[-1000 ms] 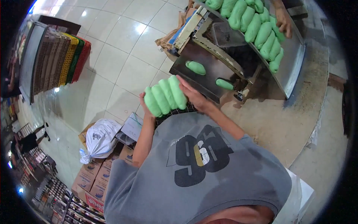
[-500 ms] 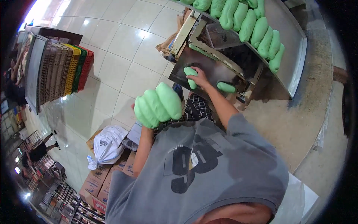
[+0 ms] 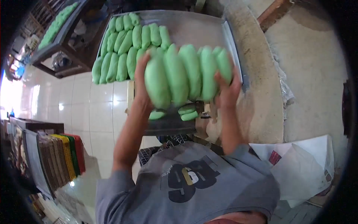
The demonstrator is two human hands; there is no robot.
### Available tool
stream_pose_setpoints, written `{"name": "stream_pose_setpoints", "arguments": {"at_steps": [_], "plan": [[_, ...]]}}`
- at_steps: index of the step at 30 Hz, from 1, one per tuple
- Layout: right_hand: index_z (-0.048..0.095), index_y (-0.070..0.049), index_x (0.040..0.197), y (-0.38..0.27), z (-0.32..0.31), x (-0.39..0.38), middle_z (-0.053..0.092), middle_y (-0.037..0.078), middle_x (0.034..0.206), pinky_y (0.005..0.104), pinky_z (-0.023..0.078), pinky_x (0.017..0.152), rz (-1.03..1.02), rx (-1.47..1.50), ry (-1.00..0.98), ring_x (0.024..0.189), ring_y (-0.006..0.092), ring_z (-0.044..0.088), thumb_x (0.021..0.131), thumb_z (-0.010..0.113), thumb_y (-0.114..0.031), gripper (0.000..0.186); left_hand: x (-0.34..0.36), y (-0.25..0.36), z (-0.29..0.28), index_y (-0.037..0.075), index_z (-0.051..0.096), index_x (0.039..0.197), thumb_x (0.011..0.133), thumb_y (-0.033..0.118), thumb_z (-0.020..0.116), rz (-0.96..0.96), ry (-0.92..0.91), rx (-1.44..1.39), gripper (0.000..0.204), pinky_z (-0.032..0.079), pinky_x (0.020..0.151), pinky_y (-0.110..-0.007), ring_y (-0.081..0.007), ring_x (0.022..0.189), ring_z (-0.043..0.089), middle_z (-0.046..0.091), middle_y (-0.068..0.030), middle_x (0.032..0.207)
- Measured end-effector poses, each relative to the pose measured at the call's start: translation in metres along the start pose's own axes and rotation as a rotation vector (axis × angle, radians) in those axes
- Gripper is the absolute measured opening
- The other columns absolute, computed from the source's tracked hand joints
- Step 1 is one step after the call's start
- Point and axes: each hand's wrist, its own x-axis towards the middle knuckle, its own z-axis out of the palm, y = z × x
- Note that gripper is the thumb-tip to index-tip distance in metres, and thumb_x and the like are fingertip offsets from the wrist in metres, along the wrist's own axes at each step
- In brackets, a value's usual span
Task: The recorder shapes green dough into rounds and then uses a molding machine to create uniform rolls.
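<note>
Between my two hands a row of several plump green dough rolls (image 3: 189,72) is squeezed side by side, held up in the air. My left hand (image 3: 141,80) presses on the left end of the row, and my right hand (image 3: 228,87) presses on its right end. Beyond and partly behind the row lies a metal tray (image 3: 197,26) bearing rows of similar green dough rolls (image 3: 117,43) on its left side. Motion smears the held row and the fingers a little. Smaller green dough pieces (image 3: 189,115) rest on a dark surface (image 3: 169,126) below the row.
A worn tabletop (image 3: 257,67) extends to the right of the tray. White sheeting (image 3: 302,168) lies at lower right. Far left, another rack (image 3: 63,48) carries more green rolls. Stacked crates (image 3: 71,155) in brown, yellow, green and red stand on the tiled floor (image 3: 80,100).
My view has swung to the tray. The left hand's few rolls have become a longer row held by both hands, raised before the tray. My right hand has left the dark surface.
</note>
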Motion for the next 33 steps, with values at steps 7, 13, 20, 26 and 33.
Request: {"name": "stream_pose_setpoints", "arguments": {"at_steps": [7,13,20,26,33], "plan": [[0.055,0.002,0.118,0.003,-0.049,0.177,0.056,0.012,0.111,0.0324,0.044,0.087,-0.316,-0.836,0.486,0.099,0.0204,0.054,0.084,0.071,-0.033,0.051,0.198,0.068,0.071,-0.009,0.035,0.127,0.093,0.04,0.057,1.125,0.416,0.858,0.063,0.038,0.096,-0.034,-0.026,0.109,0.046,0.042,-0.0187,0.121],[0.056,-0.004,0.095,0.108,-0.018,-0.06,0.052,0.0,0.075,0.027,0.044,0.062,-0.063,-0.392,-0.264,0.067,0.0107,0.049,0.091,0.06,-0.018,0.015,-0.043,-0.006,-0.06,-0.002,0.057,0.089,0.093,0.01,0.054,0.742,0.218,1.213,0.013,0.043,0.068,-0.025,-0.0118,0.074,0.055,0.06,-0.0068,0.079],[0.038,-0.012,0.141,0.305,-0.054,-0.173,0.034,0.023,0.142,0.054,0.024,0.107,0.372,-1.369,-1.216,0.13,0.0418,0.031,0.085,0.06,-0.04,0.066,-0.226,-0.095,-0.152,-0.001,0.062,0.096,0.092,0.023,0.061,-0.491,0.424,1.169,0.025,0.047,0.066,-0.028,-0.0113,0.071,0.06,0.065,-0.0095,0.075],[0.044,-0.013,0.136,0.36,-0.079,-0.138,0.051,0.022,0.118,0.0478,0.045,0.078,0.865,-1.237,-1.167,0.098,0.0394,0.055,0.086,0.061,-0.043,0.061,-0.251,-0.119,-0.203,0.0,0.061,0.1,0.091,0.027,0.061,-0.465,0.448,1.15,0.029,0.049,0.072,-0.03,-0.0138,0.076,0.062,0.066,-0.0093,0.08],[0.041,-0.007,0.115,0.227,0.014,-0.221,0.046,0.023,0.112,0.0508,0.047,0.072,0.355,-1.003,-0.654,0.09,0.0433,0.055,0.081,0.068,-0.042,0.055,-0.194,-0.154,-0.224,0.007,0.059,0.107,0.091,0.039,0.06,-0.429,0.647,0.521,0.036,0.046,0.069,-0.027,-0.0126,0.078,0.059,0.063,-0.0006,0.092]]}}
